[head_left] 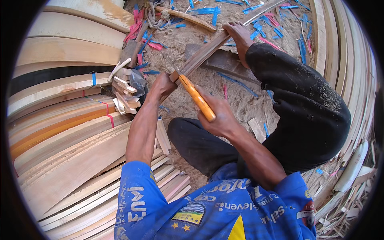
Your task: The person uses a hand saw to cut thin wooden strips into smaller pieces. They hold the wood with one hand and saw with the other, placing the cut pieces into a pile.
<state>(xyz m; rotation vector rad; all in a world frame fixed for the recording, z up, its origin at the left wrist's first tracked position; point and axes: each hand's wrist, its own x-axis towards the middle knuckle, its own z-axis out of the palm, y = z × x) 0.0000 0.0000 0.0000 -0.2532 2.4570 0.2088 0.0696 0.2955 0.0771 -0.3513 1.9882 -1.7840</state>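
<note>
The wooden strip (204,55), apparently several lengths lying together, runs from my left hand (161,85) forward and to the right, past my right hand (219,113). I judge it light to moderate in weight and stiff, though long enough to flex or swing if held at one end only. The faces look dry, so I rate slipping as a minor risk and splintering at the edges as the greater one. Best hold: around the near end, fingers clear of the blade, with a second point of pressure farther along. My bare foot (240,37) supplies that, set against the strip ahead of my right hand.

Left hand: closed around the near end, just beside the blade; forearm extended forward, wrist bent inward. Right hand: gripping the orange wooden handle (197,98) of a bladed tool, fingers mostly hidden; forearm angled forward and to the left. The blade, seen nearly edge-on, meets the strip just right of my left hand; its exact type I cannot tell.

A dark board (232,66) lies beneath the strip, ahead of my right hand. Pale offcuts (125,89) sit left of my left hand, with stacked planks (72,52) beyond.
</note>
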